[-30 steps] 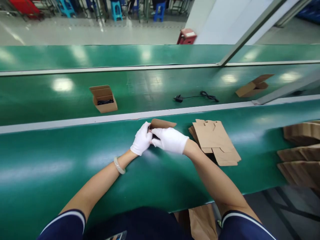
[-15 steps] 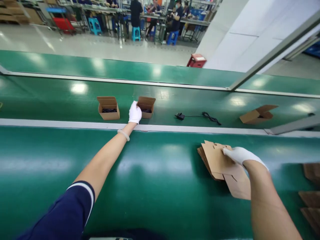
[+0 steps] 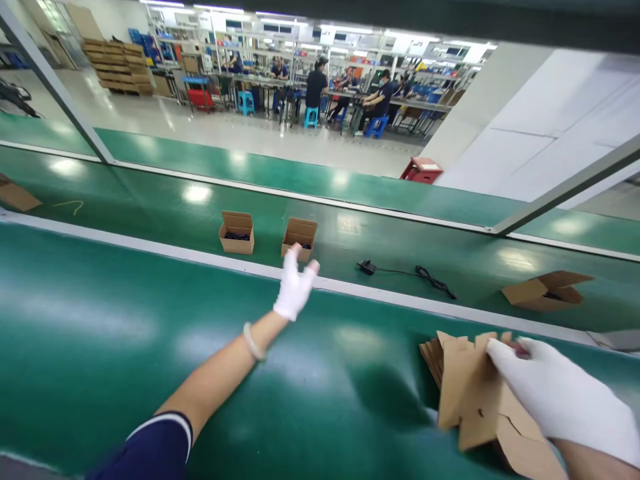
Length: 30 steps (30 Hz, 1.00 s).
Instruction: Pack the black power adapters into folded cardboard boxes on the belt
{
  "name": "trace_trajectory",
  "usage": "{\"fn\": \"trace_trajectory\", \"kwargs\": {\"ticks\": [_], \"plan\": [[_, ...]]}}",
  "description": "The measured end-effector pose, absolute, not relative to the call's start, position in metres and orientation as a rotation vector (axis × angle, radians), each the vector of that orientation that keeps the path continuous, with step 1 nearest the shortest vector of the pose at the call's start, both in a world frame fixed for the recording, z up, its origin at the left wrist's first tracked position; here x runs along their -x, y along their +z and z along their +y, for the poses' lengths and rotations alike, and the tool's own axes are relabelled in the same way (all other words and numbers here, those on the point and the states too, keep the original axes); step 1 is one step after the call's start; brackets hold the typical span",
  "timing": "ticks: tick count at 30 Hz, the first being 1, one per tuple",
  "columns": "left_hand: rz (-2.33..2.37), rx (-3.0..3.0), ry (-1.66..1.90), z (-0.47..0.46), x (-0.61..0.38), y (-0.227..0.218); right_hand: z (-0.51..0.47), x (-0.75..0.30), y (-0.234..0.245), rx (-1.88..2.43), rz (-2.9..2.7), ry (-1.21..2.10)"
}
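While right hand [image 3: 560, 393] grips, cardboard blanks [image 3: 473, 393] underneath

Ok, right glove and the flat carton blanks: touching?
Touching. The head view shows the white-gloved right hand lying against the stack of flat cardboard blanks, its fingers over the stack's top edge.

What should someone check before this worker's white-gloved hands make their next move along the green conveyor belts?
1. White-gloved right hand gripping the flat brown cardboard blanks: ok.
2. White-gloved left hand clear of the open brown cardboard box: cannot tell, they overlap in view.
3. Coiled black cable inside a box: not ok, it lies loose on the green conveyor belt.
4. Farther-left open cardboard box holding dark cable: ok.
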<state>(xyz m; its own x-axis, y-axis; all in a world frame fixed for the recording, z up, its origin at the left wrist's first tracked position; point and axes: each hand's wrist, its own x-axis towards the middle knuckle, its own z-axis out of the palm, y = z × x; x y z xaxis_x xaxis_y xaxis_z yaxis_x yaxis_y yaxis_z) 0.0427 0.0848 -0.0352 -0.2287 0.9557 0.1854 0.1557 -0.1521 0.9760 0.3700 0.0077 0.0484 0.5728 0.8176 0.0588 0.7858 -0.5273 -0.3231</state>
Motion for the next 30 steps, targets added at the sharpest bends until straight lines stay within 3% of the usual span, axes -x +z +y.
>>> {"fn": "trace_trajectory", "kwargs": {"ticks": [2,6,9,15,17,22,24,30], "plan": [[1.029,-1.535,1.201,0.036,-0.06,-0.018,0.006,-0.322,0.061,2.456,-1.336,0.208],[0.76,-1.623,0.726,-0.023,-0.072,0.014,0.01,-0.245,0.063,1.853,-1.438,0.545],[0.735,-1.491,0.775,-0.021,-0.055,0.026,0.015,-0.226,0.051,1.564,-1.402,0.695],[0.624,-1.246,1.039,0.013,-0.013,0.026,0.015,-0.222,0.043,1.399,-1.416,0.839],[0.699,-1.254,1.085,0.019,-0.007,0.025,0.011,-0.214,0.046,1.427,-1.467,0.713],[0.799,-1.342,1.175,0.021,-0.003,0.024,0.001,-0.186,0.068,1.331,-1.811,-0.37],[0.803,-1.366,1.177,0.02,-0.002,0.025,0.002,-0.176,0.079,1.218,-2.07,-0.643],[0.901,-1.458,1.089,0.013,-0.004,0.03,0.014,-0.165,0.082,1.08,-2.433,-0.618]]}}
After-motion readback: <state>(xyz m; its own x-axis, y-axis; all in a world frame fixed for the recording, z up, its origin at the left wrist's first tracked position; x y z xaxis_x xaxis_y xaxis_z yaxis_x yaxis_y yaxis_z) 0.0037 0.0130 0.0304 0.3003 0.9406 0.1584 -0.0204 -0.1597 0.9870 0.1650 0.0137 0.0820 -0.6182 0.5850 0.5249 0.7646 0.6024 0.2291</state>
